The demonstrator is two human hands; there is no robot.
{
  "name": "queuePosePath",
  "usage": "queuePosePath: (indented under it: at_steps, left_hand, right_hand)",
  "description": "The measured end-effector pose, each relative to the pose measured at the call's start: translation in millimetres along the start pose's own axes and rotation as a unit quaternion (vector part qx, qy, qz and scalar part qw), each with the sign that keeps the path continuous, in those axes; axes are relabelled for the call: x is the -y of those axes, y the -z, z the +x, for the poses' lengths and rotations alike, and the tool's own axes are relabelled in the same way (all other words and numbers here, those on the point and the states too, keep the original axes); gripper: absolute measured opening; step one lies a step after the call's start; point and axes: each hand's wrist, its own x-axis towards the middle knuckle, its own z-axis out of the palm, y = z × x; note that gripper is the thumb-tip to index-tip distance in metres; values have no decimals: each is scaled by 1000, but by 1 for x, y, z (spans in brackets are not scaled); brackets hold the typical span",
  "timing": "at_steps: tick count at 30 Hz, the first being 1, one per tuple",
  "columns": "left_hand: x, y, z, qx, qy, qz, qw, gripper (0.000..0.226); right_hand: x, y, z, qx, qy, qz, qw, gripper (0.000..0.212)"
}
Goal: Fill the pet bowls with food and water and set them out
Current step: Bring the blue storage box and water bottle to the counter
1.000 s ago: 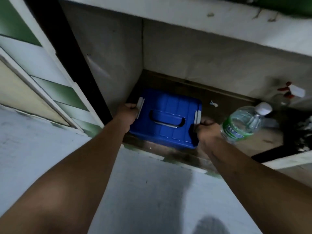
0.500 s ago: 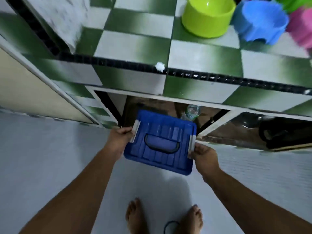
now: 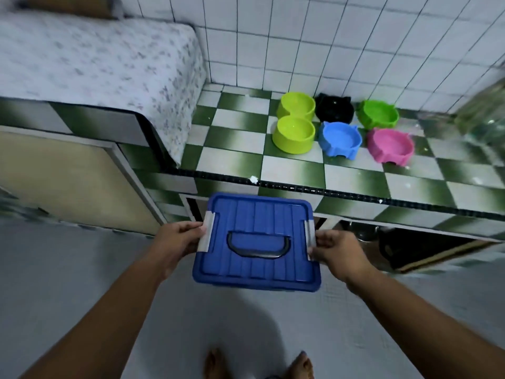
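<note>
Holding a blue box [image 3: 257,214] up in the air with both hands, just in front of the checked counter [image 3: 295,170] and above the grey floor [image 3: 82,269]. Gripping the left grey clip [image 3: 207,231] with the left hand [image 3: 177,240], fingers curled round it. Gripping the right grey clip [image 3: 308,236] with the right hand [image 3: 336,248] in the same way. Cannot see inside, with the lid shut tight; most likely the pet food.

Looking ahead at the bowls, all close together near the back wall of the counter: a yellow-green double bowl [image 3: 293,124], a black bowl [image 3: 334,108], a green bowl [image 3: 378,114], a blue bowl [image 3: 340,139] and a pink bowl [image 3: 389,144]. No food or water in them yet, by the look of it.

Now for doing this step well:

- Keep the box flat, so nothing inside slides to one side.
- Lift it a bit higher than the dark edge of the counter, so it does not bump.
- Put it down on the bare tiles in front of the bowls, not on top of them.
- Squeeze the clips, but do not pull them out, or the lid may pop open.
- Let go only when the bottom sits flat.
- Mind the bare feet [image 3: 300,363] right under it!
</note>
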Motion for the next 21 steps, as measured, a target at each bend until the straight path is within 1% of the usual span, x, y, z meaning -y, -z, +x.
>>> queuePosePath:
  at_steps: [2,3,5,7,9,11,13,15,18,21]
  left_hand:
    - [-21,12,-13,-3,-11,-13,1000,19]
    - [-32,17,-18,-3,-17,-19,1000,18]
    - [-51,25,-27,-1,-29,-39,999,18]
    - [-69,29,-33,0,-47,-58,997,12]
    - [-84,30,-36,-9,-57,-79,995,8]
    - [-95,29,-34,-17,-57,-105,993,9]
    - [-105,25,-28,-29,-50,-135,989,10]
    - [-113,17,-17,-46,-40,-165,984,10]
    - [-122,-4,4,-72,-29,-219,973,8]
    - [-128,-30,30,-107,-14,-261,959,6]
  right_hand:
    - [38,1,-5,14,16,-26,999,21]
    - [54,0,-2,8,28,-46,999,18]
    - [82,-3,14,-31,69,-119,990,14]
    - [108,-9,36,-62,110,-188,974,10]
    - [134,-16,57,-77,142,-217,963,15]
    - [159,-23,81,-82,157,-227,958,18]
    - [182,-29,106,-78,177,-253,948,24]
    - [205,-33,136,-66,194,-285,936,24]
    - [238,-37,188,-34,220,-325,919,24]
    - [270,-46,240,7,246,-337,909,28]
